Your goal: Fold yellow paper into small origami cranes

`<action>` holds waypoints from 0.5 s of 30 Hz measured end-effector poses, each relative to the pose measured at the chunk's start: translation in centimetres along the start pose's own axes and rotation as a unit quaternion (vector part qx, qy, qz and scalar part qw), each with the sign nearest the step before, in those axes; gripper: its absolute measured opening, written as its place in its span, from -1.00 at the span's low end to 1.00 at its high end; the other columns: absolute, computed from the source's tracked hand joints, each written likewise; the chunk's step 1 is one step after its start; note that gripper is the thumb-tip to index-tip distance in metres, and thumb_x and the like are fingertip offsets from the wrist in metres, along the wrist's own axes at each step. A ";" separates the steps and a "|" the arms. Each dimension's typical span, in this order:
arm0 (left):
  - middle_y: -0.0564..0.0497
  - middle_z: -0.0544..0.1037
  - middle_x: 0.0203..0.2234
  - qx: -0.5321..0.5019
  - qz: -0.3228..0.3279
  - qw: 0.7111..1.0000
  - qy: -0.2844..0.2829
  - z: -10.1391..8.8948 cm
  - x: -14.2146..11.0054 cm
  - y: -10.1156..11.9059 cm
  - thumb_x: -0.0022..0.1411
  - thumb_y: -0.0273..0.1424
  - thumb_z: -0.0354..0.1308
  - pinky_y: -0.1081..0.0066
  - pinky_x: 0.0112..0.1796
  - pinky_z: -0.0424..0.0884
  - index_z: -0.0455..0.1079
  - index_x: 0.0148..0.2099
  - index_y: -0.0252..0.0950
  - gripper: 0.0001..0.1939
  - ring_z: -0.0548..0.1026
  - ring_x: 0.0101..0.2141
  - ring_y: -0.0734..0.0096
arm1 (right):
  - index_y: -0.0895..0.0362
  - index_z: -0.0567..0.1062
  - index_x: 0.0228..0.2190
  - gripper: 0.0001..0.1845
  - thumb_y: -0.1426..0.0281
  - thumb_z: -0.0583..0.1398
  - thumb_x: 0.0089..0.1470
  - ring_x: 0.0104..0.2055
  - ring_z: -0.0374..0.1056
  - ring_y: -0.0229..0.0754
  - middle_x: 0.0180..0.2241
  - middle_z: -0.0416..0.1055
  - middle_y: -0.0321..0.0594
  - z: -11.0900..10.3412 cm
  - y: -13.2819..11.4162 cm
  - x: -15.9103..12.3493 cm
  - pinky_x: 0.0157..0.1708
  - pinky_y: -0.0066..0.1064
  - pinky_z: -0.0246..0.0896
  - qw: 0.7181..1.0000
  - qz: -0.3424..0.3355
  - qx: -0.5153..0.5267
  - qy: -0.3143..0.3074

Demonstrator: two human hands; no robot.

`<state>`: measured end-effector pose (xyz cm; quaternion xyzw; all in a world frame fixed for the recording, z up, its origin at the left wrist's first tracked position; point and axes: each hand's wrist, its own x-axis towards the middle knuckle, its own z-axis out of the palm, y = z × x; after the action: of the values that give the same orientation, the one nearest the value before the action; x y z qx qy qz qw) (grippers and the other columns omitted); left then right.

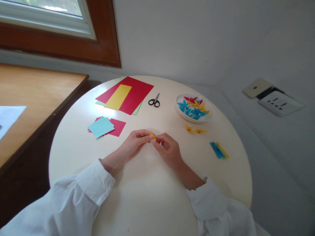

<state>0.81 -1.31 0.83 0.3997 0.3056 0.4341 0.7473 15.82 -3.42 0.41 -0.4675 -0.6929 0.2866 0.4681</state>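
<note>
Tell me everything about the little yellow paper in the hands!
The little yellow paper looks folded. The left hand pinches it from one side, and the right hand seems to pinch the other. It's over the round cream-white table. Fingers cover much of it, so I can't tell its whole shape.

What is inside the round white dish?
The white dish holds folded paper pieces: blue ones toward the near side, red ones at the far side, yellow ones toward the right. They overlap; whatever lies underneath is covered.
</note>
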 end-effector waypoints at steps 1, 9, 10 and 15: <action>0.00 0.52 -0.46 0.006 0.002 1.000 -0.003 0.0 0.0 0.0 0.01 -0.42 0.27 0.40 -0.24 0.29 0.49 -0.40 -0.35 -0.91 0.43 -0.34 0.42 | 0.11 0.44 -0.45 -0.93 0.37 0.17 0.00 -0.47 0.27 -0.29 -0.51 0.36 -0.30 0.0 0.0 0.0 -0.47 -0.45 0.16 1.000 -0.001 0.000 0.000; 0.05 0.47 -0.55 0.025 0.004 0.998 0.048 0.2 0.0 0.0 0.00 -0.35 0.27 0.47 -0.35 0.28 0.47 -0.46 -0.34 -0.86 0.39 -0.45 0.52 | 0.13 0.41 -0.48 -0.89 0.41 0.12 0.04 -0.50 0.22 -0.30 -0.52 0.37 -0.29 0.0 0.1 0.0 -0.50 -0.45 0.11 0.999 -0.008 -0.034 0.003; 0.06 0.47 -0.56 0.025 0.004 0.998 0.054 0.2 0.0 0.1 -0.01 -0.36 0.27 0.47 -0.36 0.27 0.46 -0.46 -0.34 -0.87 0.38 -0.45 0.52 | 0.13 0.41 -0.48 -0.89 0.41 0.11 0.04 -0.50 0.22 -0.30 -0.52 0.37 -0.29 0.0 0.1 0.0 -0.50 -0.45 0.11 0.999 -0.009 -0.041 0.002; 0.06 0.45 -0.57 0.024 0.009 0.997 0.068 0.2 0.0 0.1 -0.03 -0.38 0.28 0.48 -0.37 0.26 0.46 -0.48 -0.34 -0.88 0.35 -0.47 0.54 | 0.14 0.41 -0.48 -0.87 0.39 0.11 0.05 -0.51 0.22 -0.30 -0.52 0.37 -0.28 0.0 0.3 0.0 -0.52 -0.45 0.11 0.999 0.002 -0.044 0.000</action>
<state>0.95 -1.32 1.07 0.3897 0.3620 0.4596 0.7112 15.94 -3.30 0.16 -0.4893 -0.7038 0.2568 0.4464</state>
